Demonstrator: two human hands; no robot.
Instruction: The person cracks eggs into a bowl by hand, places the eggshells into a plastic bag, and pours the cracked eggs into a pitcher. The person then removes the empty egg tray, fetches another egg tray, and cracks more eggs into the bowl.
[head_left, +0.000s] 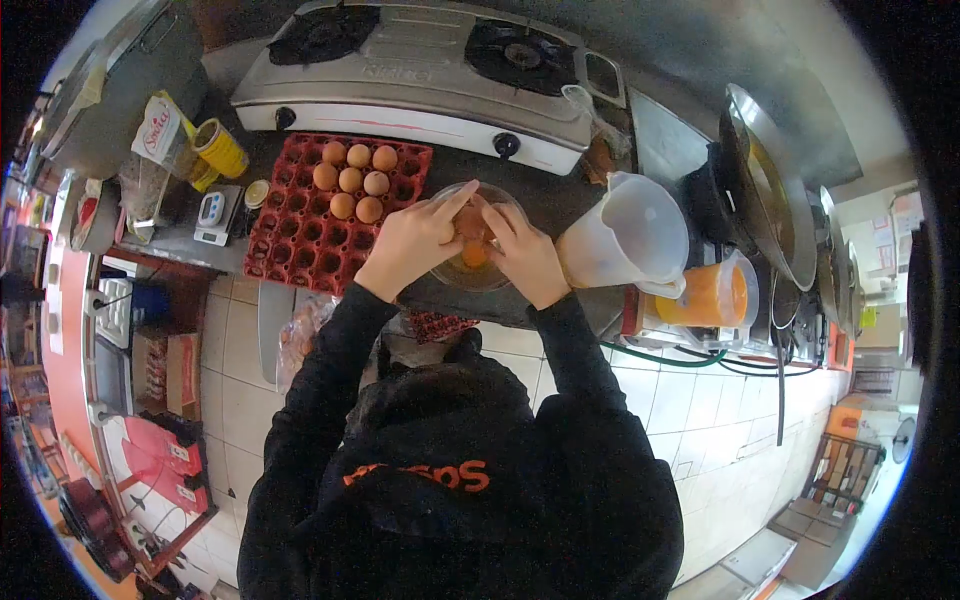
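Both hands meet over a clear bowl [480, 281] on the dark counter. My left hand [420, 240] comes from the left and my right hand [527, 255] from the right, with fingertips close together around a brown eggshell [468, 218]. An orange yolk [474, 252] shows below, between the hands. Just left of the bowl lies a red egg tray [310, 235] with several brown eggs [350, 180] in its upper part. To the right of my right hand is a translucent plastic jug [625, 235].
A two-burner gas stove [420, 90] spans the back. At the right stand an orange-filled container [705, 295] and large pans [770, 190]. A yellow can [220, 148], a small scale [217, 215] and a plastic bag [165, 135] are at the left.
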